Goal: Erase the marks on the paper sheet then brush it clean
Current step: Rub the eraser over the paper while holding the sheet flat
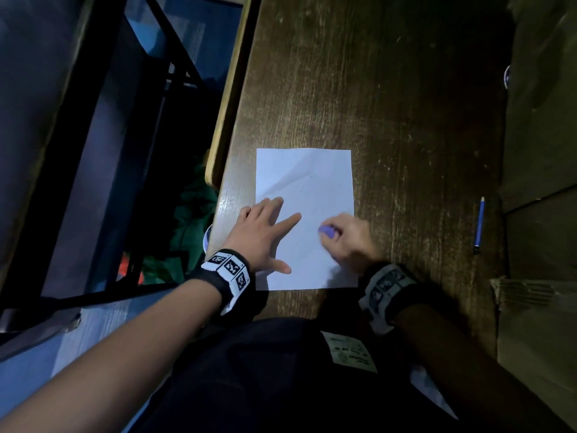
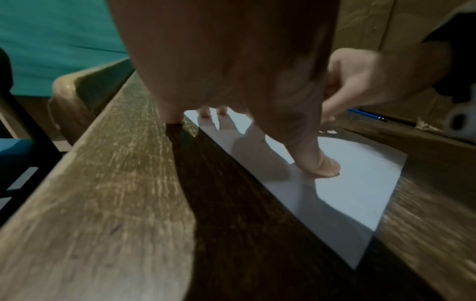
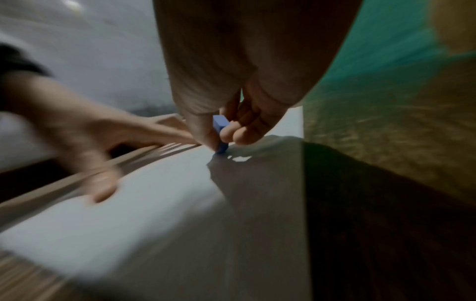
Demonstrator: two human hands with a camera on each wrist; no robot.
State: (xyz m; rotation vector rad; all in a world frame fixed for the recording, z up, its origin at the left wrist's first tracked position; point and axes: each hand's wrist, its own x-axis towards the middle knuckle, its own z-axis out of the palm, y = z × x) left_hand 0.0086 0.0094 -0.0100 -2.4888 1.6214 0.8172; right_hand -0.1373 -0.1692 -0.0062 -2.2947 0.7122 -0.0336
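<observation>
At the far left of the head view, a dark metal frame [image 1: 93, 145] and blue floor fill the upper left, with a green cloth [image 1: 190, 220] below the pale desk edge. Just right of that, the left hand [image 1: 262, 235] lies flat with its fingers straight and spread, holding nothing; its fingertips and thumb press on the left part of the paper sheet [image 1: 309, 182], while the little finger sits off the sheet's left edge on the wood. The left wrist view shows the thumb [image 2: 316, 163] pressed down on the sheet [image 2: 360, 183].

The sheet lies in the centre of the frame on the dark wooden desk [image 1: 406, 104], long side running up the picture, lightly creased in its upper half. A few faint marks seem to remain near the crease, though the dim light makes them hard to read.

At the sheet's lower right, the right hand [image 1: 349, 239] is curled around a blue eraser [image 1: 327, 231], pinching it between thumb and fingers. In the right wrist view the eraser [image 3: 220, 130] stands nearly upright with its lower tip touching the paper [image 3: 128, 203]; this view is blurred.

Farther right, well apart from the sheet, a blue pencil [image 1: 479, 225] lies on the desk near the brown cardboard [image 1: 537, 135] along the right edge.
</observation>
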